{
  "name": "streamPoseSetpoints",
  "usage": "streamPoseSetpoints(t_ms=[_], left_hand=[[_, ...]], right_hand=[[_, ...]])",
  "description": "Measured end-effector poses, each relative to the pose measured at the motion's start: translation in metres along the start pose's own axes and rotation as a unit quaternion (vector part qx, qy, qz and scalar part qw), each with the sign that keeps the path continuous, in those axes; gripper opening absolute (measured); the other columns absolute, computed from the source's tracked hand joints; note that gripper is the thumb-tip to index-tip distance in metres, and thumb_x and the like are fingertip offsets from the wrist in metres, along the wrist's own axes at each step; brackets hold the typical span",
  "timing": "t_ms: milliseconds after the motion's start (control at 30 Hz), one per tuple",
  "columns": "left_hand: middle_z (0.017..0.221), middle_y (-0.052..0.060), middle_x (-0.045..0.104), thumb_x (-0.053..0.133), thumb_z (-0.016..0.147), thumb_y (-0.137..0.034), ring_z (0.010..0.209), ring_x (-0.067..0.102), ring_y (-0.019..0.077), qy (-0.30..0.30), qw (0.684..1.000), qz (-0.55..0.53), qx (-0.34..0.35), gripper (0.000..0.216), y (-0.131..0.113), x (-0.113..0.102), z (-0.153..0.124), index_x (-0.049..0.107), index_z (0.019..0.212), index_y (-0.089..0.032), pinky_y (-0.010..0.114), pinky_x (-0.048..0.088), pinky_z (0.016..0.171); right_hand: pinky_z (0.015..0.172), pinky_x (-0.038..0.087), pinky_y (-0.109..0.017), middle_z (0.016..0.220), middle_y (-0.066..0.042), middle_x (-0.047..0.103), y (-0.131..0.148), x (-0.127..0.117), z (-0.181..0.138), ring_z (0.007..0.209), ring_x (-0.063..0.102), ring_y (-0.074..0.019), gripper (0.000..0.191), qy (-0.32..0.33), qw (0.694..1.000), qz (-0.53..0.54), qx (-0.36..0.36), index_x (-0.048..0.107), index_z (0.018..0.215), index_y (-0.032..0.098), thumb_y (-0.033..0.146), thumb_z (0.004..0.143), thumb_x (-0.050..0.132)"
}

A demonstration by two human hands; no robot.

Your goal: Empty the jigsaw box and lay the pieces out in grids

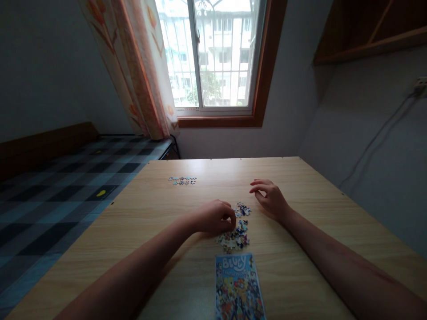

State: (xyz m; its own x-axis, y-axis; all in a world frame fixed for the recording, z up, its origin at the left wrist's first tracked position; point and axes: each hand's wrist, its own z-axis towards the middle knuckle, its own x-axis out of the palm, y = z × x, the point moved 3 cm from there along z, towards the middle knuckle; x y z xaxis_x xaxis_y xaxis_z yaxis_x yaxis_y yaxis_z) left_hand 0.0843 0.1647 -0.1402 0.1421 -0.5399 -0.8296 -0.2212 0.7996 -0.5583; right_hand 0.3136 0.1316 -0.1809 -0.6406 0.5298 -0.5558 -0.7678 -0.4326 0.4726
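Observation:
My left hand rests on the wooden table with its fingers curled down into a small heap of loose puzzle pieces; what the fingertips pinch is hidden. My right hand lies just right of the heap, fingers bent and slightly apart, holding nothing. A short joined row of puzzle pieces sits farther back on the left. A colourful "Bluey" picture card lies flat at the near edge, below the heap.
A bed with a dark checked cover stands left of the table. Behind the table are a window and a flowered curtain. A cable runs down the right wall below a wooden shelf.

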Motion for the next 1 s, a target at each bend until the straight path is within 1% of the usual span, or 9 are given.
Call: streamPoseSetpoints(t_ms=[67, 133, 233, 300, 400, 500, 667, 767, 1000], left_hand=[[0.071, -0.002, 0.06, 0.075, 0.08, -0.026, 0.063, 0.051, 0.0097, -0.012, 0.999, -0.031, -0.005, 0.006, 0.004, -0.003, 0.0, 0.075, 0.081, -0.019, 0.021, 0.038, 0.058], [0.068, -0.003, 0.057, 0.074, 0.082, -0.029, 0.06, 0.049, 0.0094, -0.058, 0.998, -0.033, -0.021, 0.011, 0.011, -0.009, -0.002, 0.075, 0.082, -0.019, 0.021, 0.038, 0.057], [0.071, -0.001, 0.06, 0.068, 0.086, -0.029, 0.061, 0.05, 0.0095, -0.165, 0.984, 0.054, -0.043, 0.012, 0.019, -0.019, -0.007, 0.075, 0.083, -0.02, 0.022, 0.04, 0.06], [0.076, 0.0, 0.064, 0.065, 0.088, -0.027, 0.062, 0.052, 0.0097, -0.19, 0.972, 0.128, -0.047, 0.013, 0.022, -0.02, -0.01, 0.076, 0.083, -0.021, 0.024, 0.041, 0.063], [0.08, 0.0, 0.067, 0.064, 0.089, -0.027, 0.062, 0.055, 0.0099, -0.147, 0.973, 0.176, -0.037, 0.014, 0.024, -0.014, -0.012, 0.077, 0.085, -0.024, 0.024, 0.04, 0.063], [0.077, 0.0, 0.067, 0.065, 0.088, -0.026, 0.06, 0.054, 0.0095, -0.123, 0.978, 0.164, -0.029, 0.014, 0.026, -0.01, -0.012, 0.079, 0.086, -0.025, 0.023, 0.039, 0.061], [0.069, -0.001, 0.062, 0.065, 0.087, -0.023, 0.059, 0.053, 0.0089, -0.19, 0.975, 0.104, -0.042, 0.014, 0.037, -0.019, -0.014, 0.078, 0.085, -0.022, 0.022, 0.04, 0.061], [0.068, -0.001, 0.062, 0.065, 0.085, -0.023, 0.06, 0.052, 0.009, -0.2, 0.974, 0.097, -0.046, 0.014, 0.04, -0.022, -0.015, 0.078, 0.084, -0.022, 0.022, 0.04, 0.061], [0.069, -0.001, 0.061, 0.066, 0.084, -0.026, 0.059, 0.052, 0.0089, -0.126, 0.989, 0.071, -0.016, 0.014, 0.023, -0.013, -0.01, 0.08, 0.089, -0.024, 0.021, 0.039, 0.059]], right_hand=[[0.1, 0.05, -0.046, 0.101, -0.005, 0.073, 0.002, 0.001, -0.001, 0.11, 0.063, -0.0244, 0.025, 0.005, 1.0, 0.0, 0.002, 0.074, 0.078, 0.024, 0.008, 0.08, 0.055], [0.099, 0.05, -0.046, 0.102, -0.005, 0.073, 0.005, 0.001, 0.0, 0.11, 0.063, -0.0244, 0.026, 0.009, 1.0, 0.001, -0.002, 0.074, 0.078, 0.024, 0.007, 0.08, 0.055], [0.099, 0.05, -0.046, 0.103, -0.005, 0.073, 0.013, 0.001, 0.0, 0.111, 0.063, -0.0246, 0.026, 0.021, 0.999, 0.006, -0.028, 0.074, 0.078, 0.025, 0.007, 0.079, 0.055], [0.099, 0.05, -0.047, 0.103, -0.005, 0.073, 0.018, 0.003, 0.0, 0.111, 0.062, -0.0249, 0.026, 0.033, 0.998, 0.009, -0.051, 0.074, 0.078, 0.025, 0.006, 0.079, 0.056], [0.099, 0.05, -0.047, 0.103, -0.004, 0.073, 0.022, 0.005, -0.001, 0.111, 0.062, -0.0252, 0.027, 0.043, 0.996, 0.005, -0.073, 0.074, 0.078, 0.025, 0.005, 0.078, 0.056], [0.098, 0.051, -0.047, 0.103, -0.004, 0.073, 0.02, 0.005, -0.002, 0.111, 0.063, -0.0249, 0.027, 0.038, 0.996, -0.005, -0.082, 0.073, 0.078, 0.025, 0.004, 0.078, 0.056], [0.097, 0.051, -0.046, 0.102, -0.004, 0.073, 0.019, 0.004, -0.003, 0.109, 0.063, -0.0247, 0.028, 0.04, 0.996, -0.004, -0.08, 0.073, 0.078, 0.024, 0.003, 0.078, 0.055], [0.098, 0.051, -0.046, 0.103, -0.004, 0.073, 0.022, 0.004, -0.003, 0.11, 0.063, -0.0248, 0.029, 0.048, 0.996, 0.002, -0.08, 0.073, 0.079, 0.025, 0.002, 0.077, 0.055], [0.099, 0.05, -0.045, 0.104, -0.004, 0.073, 0.027, 0.005, -0.003, 0.111, 0.062, -0.0246, 0.029, 0.052, 0.995, 0.011, -0.089, 0.074, 0.078, 0.024, 0.001, 0.076, 0.056]])
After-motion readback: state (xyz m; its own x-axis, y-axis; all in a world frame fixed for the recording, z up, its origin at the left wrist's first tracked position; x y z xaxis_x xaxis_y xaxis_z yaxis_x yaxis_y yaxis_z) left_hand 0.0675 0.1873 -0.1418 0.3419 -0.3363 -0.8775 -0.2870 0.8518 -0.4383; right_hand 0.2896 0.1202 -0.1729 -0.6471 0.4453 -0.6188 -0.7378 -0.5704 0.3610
